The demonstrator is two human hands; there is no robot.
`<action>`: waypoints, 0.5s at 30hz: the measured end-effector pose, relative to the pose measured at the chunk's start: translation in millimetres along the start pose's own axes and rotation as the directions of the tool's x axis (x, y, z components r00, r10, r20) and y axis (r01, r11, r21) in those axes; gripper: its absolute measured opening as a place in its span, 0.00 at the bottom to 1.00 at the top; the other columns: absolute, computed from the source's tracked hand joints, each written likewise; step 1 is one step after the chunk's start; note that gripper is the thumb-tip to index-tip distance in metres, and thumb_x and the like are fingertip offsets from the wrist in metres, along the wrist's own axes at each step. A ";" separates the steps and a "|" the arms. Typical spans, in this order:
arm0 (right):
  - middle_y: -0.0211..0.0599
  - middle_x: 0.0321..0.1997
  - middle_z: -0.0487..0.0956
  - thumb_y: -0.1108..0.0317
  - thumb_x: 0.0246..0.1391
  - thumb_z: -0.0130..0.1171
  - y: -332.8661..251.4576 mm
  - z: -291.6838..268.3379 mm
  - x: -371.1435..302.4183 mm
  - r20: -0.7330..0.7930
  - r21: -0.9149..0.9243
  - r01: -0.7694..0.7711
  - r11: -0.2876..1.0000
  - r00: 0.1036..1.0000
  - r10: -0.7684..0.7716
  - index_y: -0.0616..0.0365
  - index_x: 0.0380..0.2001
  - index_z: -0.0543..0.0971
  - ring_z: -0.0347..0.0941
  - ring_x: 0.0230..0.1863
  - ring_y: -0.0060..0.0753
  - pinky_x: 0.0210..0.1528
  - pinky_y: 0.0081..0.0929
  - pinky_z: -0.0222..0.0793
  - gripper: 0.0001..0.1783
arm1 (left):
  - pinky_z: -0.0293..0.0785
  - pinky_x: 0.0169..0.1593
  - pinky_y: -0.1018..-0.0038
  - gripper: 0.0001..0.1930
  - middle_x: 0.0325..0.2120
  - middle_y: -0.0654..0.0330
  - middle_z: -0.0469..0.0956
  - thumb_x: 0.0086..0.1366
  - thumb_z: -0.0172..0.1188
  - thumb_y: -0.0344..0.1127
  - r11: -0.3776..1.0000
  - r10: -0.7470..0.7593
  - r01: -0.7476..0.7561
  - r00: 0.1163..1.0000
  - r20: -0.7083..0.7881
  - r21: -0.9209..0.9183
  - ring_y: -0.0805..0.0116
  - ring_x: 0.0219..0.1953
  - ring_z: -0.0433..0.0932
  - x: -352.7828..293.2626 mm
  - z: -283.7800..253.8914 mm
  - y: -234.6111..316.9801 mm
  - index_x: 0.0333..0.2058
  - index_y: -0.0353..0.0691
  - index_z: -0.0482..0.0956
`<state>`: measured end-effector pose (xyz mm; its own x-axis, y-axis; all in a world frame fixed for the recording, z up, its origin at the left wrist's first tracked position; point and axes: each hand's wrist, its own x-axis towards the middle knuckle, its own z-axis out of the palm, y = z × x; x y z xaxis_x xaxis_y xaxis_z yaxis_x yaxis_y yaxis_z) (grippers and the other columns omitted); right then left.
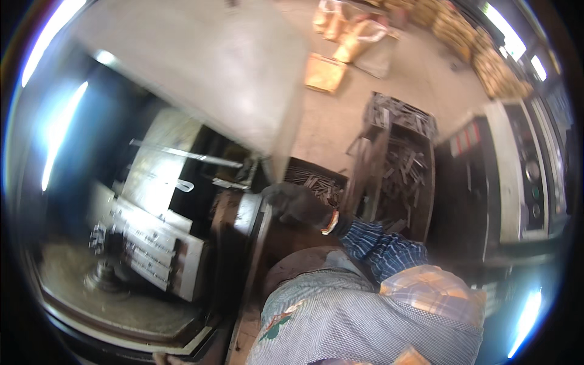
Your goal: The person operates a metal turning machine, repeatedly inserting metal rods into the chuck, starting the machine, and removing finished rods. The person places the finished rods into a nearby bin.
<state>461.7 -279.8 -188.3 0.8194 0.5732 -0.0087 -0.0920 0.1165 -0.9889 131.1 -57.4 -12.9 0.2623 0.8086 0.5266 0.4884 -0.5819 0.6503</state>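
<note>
My right hand (292, 202), in a dark grey glove, reaches from a blue patterned sleeve to the near edge of a machine. Its fingers look curled at that edge, beside the lower corner of a large pale metal panel (243, 67). What they hold, if anything, is hidden. At the bottom edge, a small blurred bit of what looks like my left hand (165, 359) shows by the machine's rim; its grip cannot be made out. Inside the machine are a slotted metal block (149, 243) and a slim metal bar (185, 153).
Bins of metal strips (404, 173) stand beyond my right arm, with a smaller bin (316, 182) near the glove. A dark cabinet with a light control panel (523, 176) is at right. Orange-brown bags (325, 72) lie on the floor; stacked sacks (499, 70) line the far right.
</note>
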 end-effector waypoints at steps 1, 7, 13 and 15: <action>0.30 0.42 0.82 0.80 0.55 0.55 -2.3 -34.9 -23.8 -0.139 0.022 0.051 0.998 0.989 -0.048 0.59 0.58 0.78 0.78 0.35 0.21 0.32 0.21 0.77 0.25 | 0.81 0.48 0.69 0.13 0.42 0.48 0.85 0.75 0.58 0.29 0.972 0.193 -0.179 0.978 0.079 -0.153 0.60 0.44 0.84 -2.7 24.4 17.6 0.50 0.23 0.80; 0.40 0.34 0.85 0.61 0.62 0.65 13.4 -212.8 -155.2 -0.858 -0.255 -0.396 0.882 0.513 -0.018 0.57 0.46 0.83 0.83 0.37 0.32 0.39 0.34 0.78 0.14 | 0.82 0.40 0.74 0.17 0.48 0.51 0.82 0.78 0.55 0.39 0.886 0.016 0.359 0.608 0.793 -0.293 0.65 0.37 0.85 -45.9 134.7 32.1 0.58 0.35 0.76; 0.53 0.45 0.84 0.59 0.65 0.60 130.3 -293.1 -227.2 -0.941 -0.329 -0.863 0.383 0.336 -0.051 0.55 0.62 0.73 0.82 0.47 0.58 0.47 0.51 0.76 0.25 | 0.80 0.45 0.76 0.19 0.47 0.58 0.83 0.75 0.61 0.43 0.775 0.246 0.524 0.264 0.933 -0.353 0.69 0.42 0.84 -105.5 246.8 89.4 0.58 0.39 0.77; 0.59 0.52 0.82 0.59 0.68 0.51 121.4 -287.1 -216.9 -0.961 -0.170 -0.895 0.412 0.243 0.131 0.54 0.68 0.67 0.77 0.55 0.66 0.57 0.57 0.71 0.28 | 0.79 0.51 0.72 0.18 0.52 0.59 0.80 0.75 0.60 0.39 0.714 0.372 0.552 0.222 0.901 -0.431 0.69 0.48 0.82 -118.2 282.0 112.2 0.59 0.39 0.76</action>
<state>435.3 -622.8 -349.0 0.7311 -0.6248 -0.2740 -0.6749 -0.6034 -0.4248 389.6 -193.9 -156.6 0.9900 0.0408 -0.1347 0.1351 -0.0070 0.9908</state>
